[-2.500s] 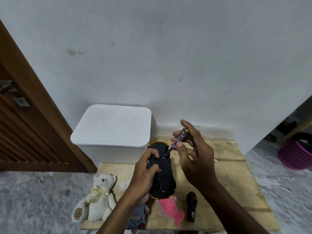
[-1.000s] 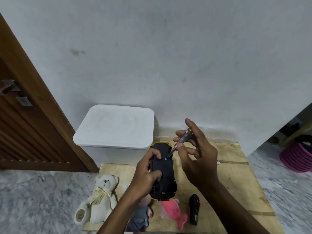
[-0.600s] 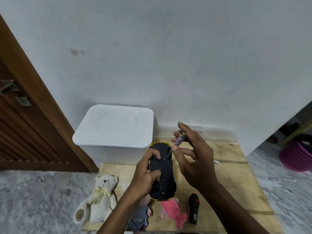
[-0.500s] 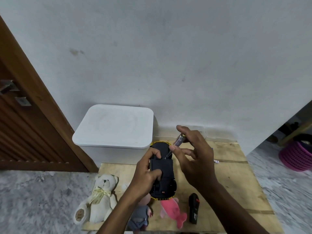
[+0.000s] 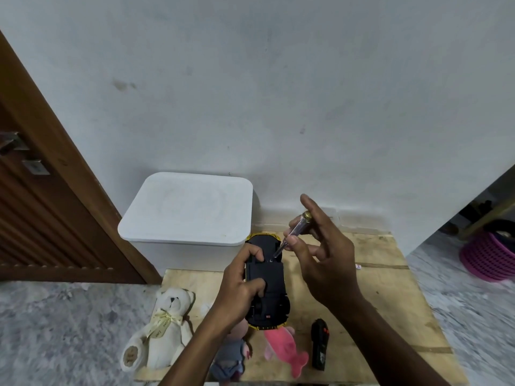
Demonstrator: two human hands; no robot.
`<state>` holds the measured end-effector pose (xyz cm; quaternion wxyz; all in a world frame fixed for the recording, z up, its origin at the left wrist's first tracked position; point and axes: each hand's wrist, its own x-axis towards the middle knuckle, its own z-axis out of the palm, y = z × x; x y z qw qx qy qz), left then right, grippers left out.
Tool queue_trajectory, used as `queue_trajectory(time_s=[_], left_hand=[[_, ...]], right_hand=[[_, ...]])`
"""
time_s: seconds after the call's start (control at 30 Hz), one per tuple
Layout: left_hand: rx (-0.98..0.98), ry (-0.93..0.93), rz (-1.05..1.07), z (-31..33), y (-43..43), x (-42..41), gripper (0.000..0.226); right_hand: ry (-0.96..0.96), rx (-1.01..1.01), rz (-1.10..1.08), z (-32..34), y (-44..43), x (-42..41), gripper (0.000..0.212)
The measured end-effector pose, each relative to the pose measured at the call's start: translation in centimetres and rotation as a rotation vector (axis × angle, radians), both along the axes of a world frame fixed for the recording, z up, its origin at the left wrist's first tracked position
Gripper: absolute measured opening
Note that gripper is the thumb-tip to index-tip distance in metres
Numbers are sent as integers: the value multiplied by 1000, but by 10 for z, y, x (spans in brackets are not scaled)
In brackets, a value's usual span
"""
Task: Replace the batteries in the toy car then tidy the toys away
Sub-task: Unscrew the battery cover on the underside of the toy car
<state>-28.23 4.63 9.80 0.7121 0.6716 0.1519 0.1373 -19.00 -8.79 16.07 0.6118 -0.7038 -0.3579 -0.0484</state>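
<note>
Probably light, stiff and rather slippery plastic, the toy car [image 5: 269, 277] sits belly-up over the wooden counter [image 5: 390, 296], best clamped across its flanks as the left grip [image 5: 242, 285] curls round it, while the right grip [image 5: 326, 260] pinches a slim screwdriver [image 5: 292, 232] tipped against its underside.

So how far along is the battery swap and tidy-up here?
Done: the toy car is underside up, gripped by the left hand. In hand: the right hand pinches a screwdriver, tip at the battery cover's screw; the cover is still on. Left: swapping batteries, then tidying the teddy bear, pink fish, doll and remote, all lying out; the white box is lidded.
</note>
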Motion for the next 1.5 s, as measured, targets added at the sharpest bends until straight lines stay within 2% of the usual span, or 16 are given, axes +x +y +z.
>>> queue_trajectory(time_s=[0.13, 0.27, 0.47, 0.67, 0.83, 0.93, 1.07, 1.2, 1.37, 1.5], left_hand=[[10, -3, 6, 0, 0, 0, 39], [36, -8, 6, 0, 1, 1, 39], [15, 0, 8, 0, 0, 0, 39], [32, -9, 20, 2, 0, 0, 39], [26, -10, 16, 0, -2, -1, 39], [37, -10, 21, -1, -3, -1, 40], [60, -9, 32, -1, -2, -1, 39], [46, 0, 31, -2, -2, -2, 40], [44, -1, 30, -2, -5, -4, 40], [49, -5, 30, -2, -6, -4, 40]], right_hand=[[27, 24, 16, 3, 1, -3, 76], [-47, -2, -23, 2, 3, -5, 69], [3, -6, -12, 2, 3, -5, 85], [-54, -22, -42, 4, 3, -6, 72], [-11, -9, -30, 2, 2, -6, 83], [3, -17, -10, 2, 2, -9, 76], [-85, -23, -48, -1, 3, -10, 64], [-65, -26, -41, -3, 3, -9, 69], [-8, -42, -34, 2, 1, -13, 62], [-66, -40, -76, 1, 1, -11, 64]])
